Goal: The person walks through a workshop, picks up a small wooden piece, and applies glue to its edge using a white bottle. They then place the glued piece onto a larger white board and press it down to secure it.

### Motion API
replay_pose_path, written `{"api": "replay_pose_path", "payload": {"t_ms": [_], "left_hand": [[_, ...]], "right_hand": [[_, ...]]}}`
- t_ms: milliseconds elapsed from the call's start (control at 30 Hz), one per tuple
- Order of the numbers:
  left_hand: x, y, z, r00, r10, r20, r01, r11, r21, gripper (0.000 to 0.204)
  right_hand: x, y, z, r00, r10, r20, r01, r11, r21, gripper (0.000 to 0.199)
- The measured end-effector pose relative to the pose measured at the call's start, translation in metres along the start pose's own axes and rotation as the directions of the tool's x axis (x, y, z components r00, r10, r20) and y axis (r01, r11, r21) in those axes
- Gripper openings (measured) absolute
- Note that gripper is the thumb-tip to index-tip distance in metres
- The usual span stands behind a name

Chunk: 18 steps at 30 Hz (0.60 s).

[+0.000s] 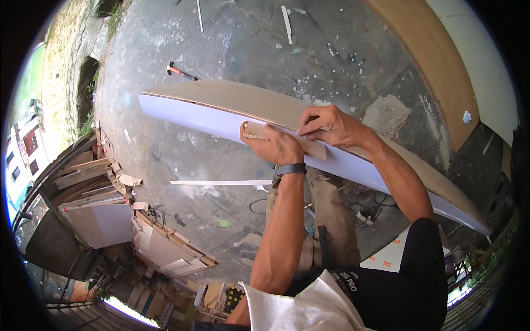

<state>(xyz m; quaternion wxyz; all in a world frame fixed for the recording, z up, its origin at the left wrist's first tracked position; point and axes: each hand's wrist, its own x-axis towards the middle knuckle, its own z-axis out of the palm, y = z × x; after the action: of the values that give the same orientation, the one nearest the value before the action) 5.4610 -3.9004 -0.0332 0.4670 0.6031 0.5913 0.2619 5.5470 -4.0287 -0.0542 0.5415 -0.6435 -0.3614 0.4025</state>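
Note:
A long panel (pixel 221 96) with a tan wood side and a white face (pixel 187 115) stands on edge across the floor in front of my legs. My left hand (pixel 280 147), with a dark watch at its wrist, is closed around a short pale wooden strip (pixel 316 149). It holds the strip against the panel's white face, near the upper edge. Just right of it, my right hand (pixel 331 124) is pinched at the strip and the panel's edge. Whatever sits between those fingertips is hidden or too small to make out.
A hammer (pixel 182 71) with an orange and black handle lies beyond the panel. A thin white strip (pixel 221 182) is on the concrete floor, with cables (pixel 364 212) near my feet. Wood offcuts (pixel 83 174) pile up at left. A large brown sheet (pixel 430 55) stands far right.

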Motion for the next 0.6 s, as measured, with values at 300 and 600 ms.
{"api": "replay_pose_path", "payload": {"t_ms": [300,600], "left_hand": [[0.001,-0.009,0.003,0.999,-0.014,0.03,0.018,0.992,-0.128,0.051],[0.005,-0.016,0.001,1.0,0.029,-0.008,-0.029,0.998,-0.063,0.051]], "right_hand": [[0.054,0.014,0.016,0.986,-0.167,0.012,0.168,0.986,-0.017,0.031],[0.031,0.013,0.01,0.991,-0.117,0.068,0.118,0.993,-0.012,0.035]]}}
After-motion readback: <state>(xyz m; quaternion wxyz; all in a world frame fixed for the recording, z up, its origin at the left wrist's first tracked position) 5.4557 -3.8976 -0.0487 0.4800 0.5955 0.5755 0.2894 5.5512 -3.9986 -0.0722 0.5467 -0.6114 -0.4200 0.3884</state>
